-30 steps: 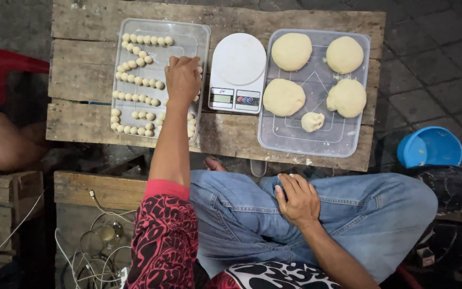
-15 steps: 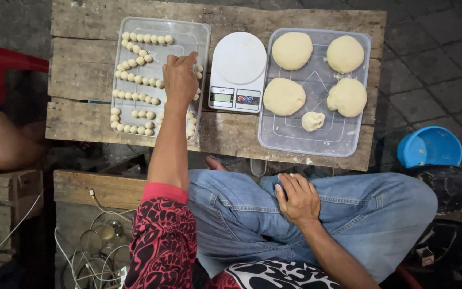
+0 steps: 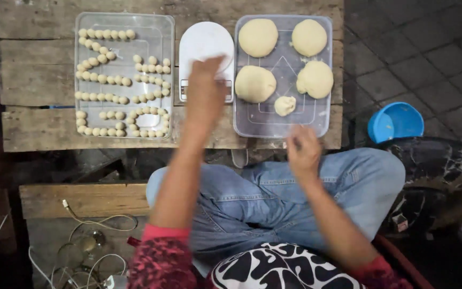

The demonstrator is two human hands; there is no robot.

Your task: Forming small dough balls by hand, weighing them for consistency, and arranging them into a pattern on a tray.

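My left hand (image 3: 205, 88) hovers over the white kitchen scale (image 3: 205, 43) in the middle of the wooden table, seen from the back, its fingers bent down and hiding what is under them. To its left a clear tray (image 3: 161, 27) holds rows of several small dough balls (image 3: 102, 77). Right of the scale, a second clear tray (image 3: 282, 126) carries several large dough rounds (image 3: 255, 83) and one small lump (image 3: 284, 105). My right hand (image 3: 303, 152), blurred, is raised just in front of that tray's near edge with nothing seen in it.
The table is made of rough wooden planks (image 3: 33, 80). A blue plastic bowl (image 3: 397, 122) sits on the paved ground to the right. A low wooden board (image 3: 81, 199) and loose cables (image 3: 89, 246) lie at lower left. My legs in blue jeans (image 3: 348, 182) are under the table edge.
My left hand has moved right, from the tray of small balls to above the scale. My right hand has lifted off my knee toward the right tray. The camera view has come closer.
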